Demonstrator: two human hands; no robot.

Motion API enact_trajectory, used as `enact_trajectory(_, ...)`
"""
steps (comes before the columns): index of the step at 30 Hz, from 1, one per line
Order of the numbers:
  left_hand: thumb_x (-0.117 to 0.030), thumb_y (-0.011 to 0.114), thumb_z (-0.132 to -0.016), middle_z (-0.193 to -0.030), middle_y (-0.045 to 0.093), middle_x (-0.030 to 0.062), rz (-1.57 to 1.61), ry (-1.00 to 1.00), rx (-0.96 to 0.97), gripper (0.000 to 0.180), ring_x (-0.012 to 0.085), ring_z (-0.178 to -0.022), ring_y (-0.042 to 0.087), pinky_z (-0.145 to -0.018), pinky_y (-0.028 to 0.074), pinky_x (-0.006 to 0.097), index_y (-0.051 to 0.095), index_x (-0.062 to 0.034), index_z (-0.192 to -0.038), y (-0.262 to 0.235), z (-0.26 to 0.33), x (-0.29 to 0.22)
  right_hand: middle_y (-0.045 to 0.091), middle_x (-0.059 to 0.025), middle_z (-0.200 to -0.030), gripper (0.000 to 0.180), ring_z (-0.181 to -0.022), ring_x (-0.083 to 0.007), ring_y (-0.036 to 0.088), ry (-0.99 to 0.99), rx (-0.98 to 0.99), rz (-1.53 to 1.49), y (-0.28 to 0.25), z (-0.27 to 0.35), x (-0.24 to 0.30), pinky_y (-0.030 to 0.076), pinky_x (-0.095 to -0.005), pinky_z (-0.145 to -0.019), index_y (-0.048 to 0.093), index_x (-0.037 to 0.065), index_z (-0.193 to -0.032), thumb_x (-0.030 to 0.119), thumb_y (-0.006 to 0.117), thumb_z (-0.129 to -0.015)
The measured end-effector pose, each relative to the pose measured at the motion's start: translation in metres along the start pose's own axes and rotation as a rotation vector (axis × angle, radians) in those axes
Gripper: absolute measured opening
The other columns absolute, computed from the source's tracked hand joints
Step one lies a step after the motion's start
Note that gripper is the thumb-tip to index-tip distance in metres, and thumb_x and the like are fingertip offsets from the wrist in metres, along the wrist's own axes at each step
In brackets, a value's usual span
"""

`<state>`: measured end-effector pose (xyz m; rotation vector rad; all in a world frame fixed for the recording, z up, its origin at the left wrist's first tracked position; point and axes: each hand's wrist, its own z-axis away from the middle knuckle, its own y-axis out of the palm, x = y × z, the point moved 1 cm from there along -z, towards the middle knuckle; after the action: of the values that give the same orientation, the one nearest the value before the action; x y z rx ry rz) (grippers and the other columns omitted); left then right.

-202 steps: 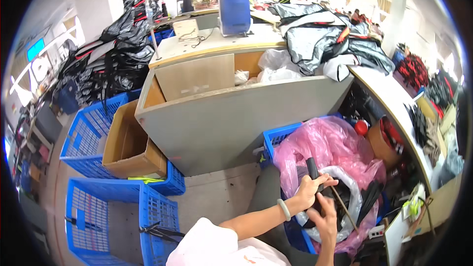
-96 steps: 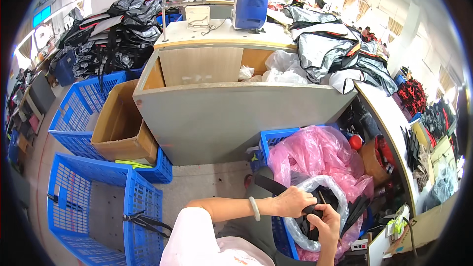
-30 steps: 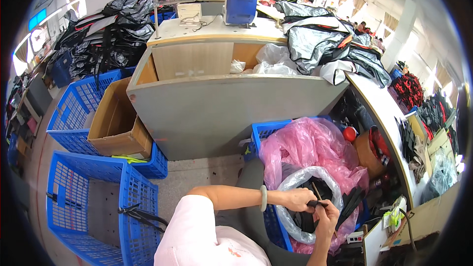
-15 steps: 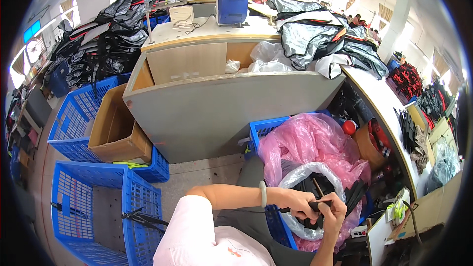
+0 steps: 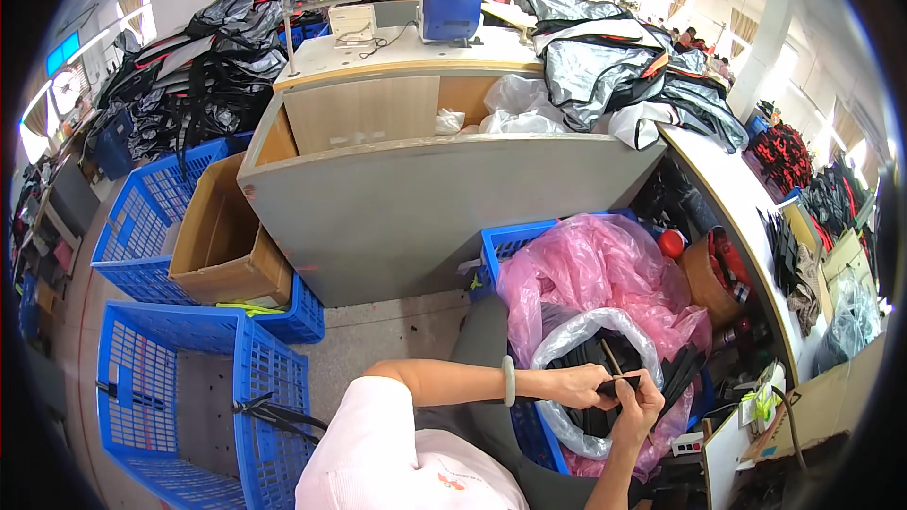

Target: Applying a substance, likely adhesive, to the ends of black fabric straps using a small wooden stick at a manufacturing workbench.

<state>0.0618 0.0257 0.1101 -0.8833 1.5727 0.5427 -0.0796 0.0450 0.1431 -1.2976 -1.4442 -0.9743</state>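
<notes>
The person's left hand (image 5: 578, 383) and right hand (image 5: 641, 406) meet over a clear plastic bag (image 5: 578, 340), both pinching the same thin black strap (image 5: 616, 383) by the fingertips. That bag is packed with more black straps and sits in a pink plastic bag (image 5: 595, 269), which fills a blue crate (image 5: 501, 247) against the grey worktable (image 5: 425, 198). To the left, a cardboard box (image 5: 222, 236), seemingly bare inside, rests in another blue basket (image 5: 156, 217). A third blue basket (image 5: 184, 397) nearby holds only a dark strap draped over its edge. Grey fabric (image 5: 605, 66) is heaped on the tabletop.
</notes>
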Motion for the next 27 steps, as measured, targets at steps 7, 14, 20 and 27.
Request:
enact_trajectory(7, -0.01, 0.058, -0.082, -0.069, 0.06, 0.0154, -0.06, -0.066, 0.053, 0.02, 0.0149, -0.065, 0.055, -0.061, 0.044, 0.034, 0.058, 0.0057, -0.096, 0.001, 0.002, -0.007, 0.054, 0.0021, -0.066, 0.002, -0.057, -0.003, 0.044, -0.032, 0.013, -0.018, -0.003, 0.001, -0.003, 0.032, -0.018, -0.053, 0.06, -0.002, -0.077, 0.0, 0.06, -0.078)
enact_trajectory(14, -0.011, 0.058, -0.082, -0.069, 0.06, 0.0158, -0.051, -0.034, 0.031, 0.021, 0.0147, -0.066, 0.056, -0.062, 0.044, 0.034, 0.058, 0.0063, -0.095, 0.004, 0.004, -0.005, 0.051, 0.0011, -0.07, 0.002, -0.062, -0.0047, 0.044, 0.003, 0.022, -0.033, -0.006, 0.003, -0.005, 0.033, -0.0187, -0.056, 0.06, -0.004, -0.075, -0.005, 0.06, -0.073)
enact_trajectory(20, -0.012, 0.059, -0.082, -0.07, 0.06, 0.0165, -0.058, -0.045, 0.03, 0.022, 0.015, -0.066, 0.056, -0.063, 0.044, 0.034, 0.058, 0.0064, -0.095, 0.006, 0.004, 0.0, 0.05, 0.0011, -0.071, 0.003, -0.062, -0.0046, 0.044, 0.01, 0.027, -0.034, -0.006, 0.005, -0.006, 0.033, -0.0187, -0.056, 0.059, -0.004, -0.076, -0.006, 0.06, -0.073)
enact_trajectory(27, -0.013, 0.059, -0.082, -0.07, 0.061, 0.0173, -0.085, -0.056, 0.041, 0.023, 0.0169, -0.065, 0.058, -0.062, 0.045, 0.035, 0.058, 0.0066, -0.095, 0.009, 0.003, 0.0, 0.051, 0.0013, -0.07, 0.004, -0.061, -0.0043, 0.044, 0.035, 0.005, -0.075, -0.009, 0.008, -0.009, 0.032, -0.0185, -0.055, 0.06, -0.004, -0.077, -0.005, 0.062, -0.074)
